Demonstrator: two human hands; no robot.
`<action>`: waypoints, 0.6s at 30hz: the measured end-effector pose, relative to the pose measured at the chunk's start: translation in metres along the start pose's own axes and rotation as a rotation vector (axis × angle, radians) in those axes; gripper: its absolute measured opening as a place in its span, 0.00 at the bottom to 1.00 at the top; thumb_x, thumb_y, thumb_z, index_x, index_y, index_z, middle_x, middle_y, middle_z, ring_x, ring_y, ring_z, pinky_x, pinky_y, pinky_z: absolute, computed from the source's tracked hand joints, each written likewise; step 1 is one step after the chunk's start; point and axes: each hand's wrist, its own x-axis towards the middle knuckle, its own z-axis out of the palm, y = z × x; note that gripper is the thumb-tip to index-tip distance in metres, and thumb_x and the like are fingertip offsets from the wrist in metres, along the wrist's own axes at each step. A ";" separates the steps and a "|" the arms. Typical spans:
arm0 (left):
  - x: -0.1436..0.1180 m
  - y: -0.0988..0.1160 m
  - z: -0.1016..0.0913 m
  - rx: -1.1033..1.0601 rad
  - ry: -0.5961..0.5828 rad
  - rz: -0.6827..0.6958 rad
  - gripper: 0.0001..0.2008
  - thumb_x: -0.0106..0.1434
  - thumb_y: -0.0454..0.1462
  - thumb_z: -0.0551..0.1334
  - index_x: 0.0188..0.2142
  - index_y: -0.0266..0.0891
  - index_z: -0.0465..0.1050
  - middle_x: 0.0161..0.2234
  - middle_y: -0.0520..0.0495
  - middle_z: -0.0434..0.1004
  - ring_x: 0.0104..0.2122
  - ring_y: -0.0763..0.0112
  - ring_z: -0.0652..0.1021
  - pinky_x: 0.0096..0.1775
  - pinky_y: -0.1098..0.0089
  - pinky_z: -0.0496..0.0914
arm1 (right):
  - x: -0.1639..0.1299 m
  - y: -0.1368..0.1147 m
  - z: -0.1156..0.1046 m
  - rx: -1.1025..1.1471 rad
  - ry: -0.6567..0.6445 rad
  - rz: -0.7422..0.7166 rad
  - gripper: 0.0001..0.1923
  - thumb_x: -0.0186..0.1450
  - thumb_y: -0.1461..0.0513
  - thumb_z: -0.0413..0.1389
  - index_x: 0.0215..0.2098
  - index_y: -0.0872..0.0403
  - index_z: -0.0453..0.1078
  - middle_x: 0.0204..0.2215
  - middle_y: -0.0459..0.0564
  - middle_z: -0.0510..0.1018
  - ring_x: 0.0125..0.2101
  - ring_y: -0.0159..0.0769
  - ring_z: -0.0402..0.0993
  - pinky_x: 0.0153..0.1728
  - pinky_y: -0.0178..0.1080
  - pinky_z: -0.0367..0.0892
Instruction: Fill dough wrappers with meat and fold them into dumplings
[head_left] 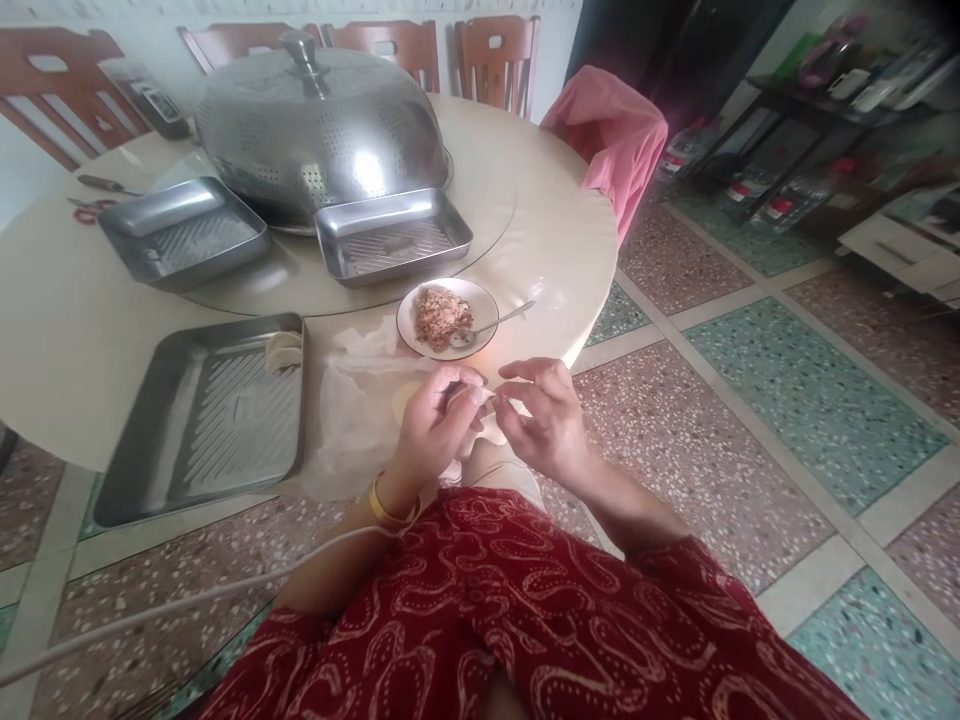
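Near the table's front edge, my left hand (431, 425) is closed around a pale dumpling (486, 396), mostly hidden by the fingers. My right hand (551, 415) pinches the dumpling's right side with thumb and fingertip. Just beyond the hands sits a white plate (486, 298) with minced filling (442, 315) on it. A metal spoon (504, 320) rests on the plate, its handle pointing right. Pale round wrappers (405, 403) lie partly behind my left hand, on thin plastic (349, 420). In the large metal tray (139, 440) at left, several folded dumplings (285, 352) lie in the far right corner.
Two smaller metal trays (184, 235) (394, 240) stand farther back before a big perforated steel dome (322, 130). Red-handled scissors (90, 210) lie at the left. A pink cloth (607, 135) hangs over a chair at right. A pale cable (225, 590) runs to my left wrist.
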 end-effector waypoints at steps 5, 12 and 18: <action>-0.001 0.000 -0.001 0.015 -0.054 0.005 0.05 0.66 0.39 0.60 0.39 0.40 0.70 0.37 0.49 0.75 0.25 0.78 0.75 0.29 0.74 0.72 | 0.004 0.002 -0.007 0.384 0.002 0.258 0.18 0.69 0.47 0.50 0.48 0.46 0.70 0.53 0.52 0.75 0.52 0.47 0.71 0.49 0.56 0.70; -0.001 -0.001 0.000 0.351 -0.458 0.218 0.06 0.68 0.36 0.57 0.41 0.41 0.72 0.42 0.46 0.79 0.44 0.66 0.78 0.44 0.66 0.74 | 0.012 -0.008 0.013 1.276 -0.307 0.974 0.37 0.69 0.39 0.32 0.48 0.52 0.73 0.37 0.57 0.82 0.46 0.46 0.77 0.45 0.52 0.73; 0.011 0.005 -0.002 0.628 -0.509 0.455 0.07 0.66 0.34 0.58 0.41 0.43 0.74 0.46 0.45 0.79 0.49 0.61 0.77 0.51 0.58 0.70 | 0.006 -0.013 0.018 1.635 -0.238 1.134 0.41 0.64 0.33 0.35 0.54 0.51 0.66 0.45 0.56 0.80 0.48 0.44 0.76 0.51 0.50 0.73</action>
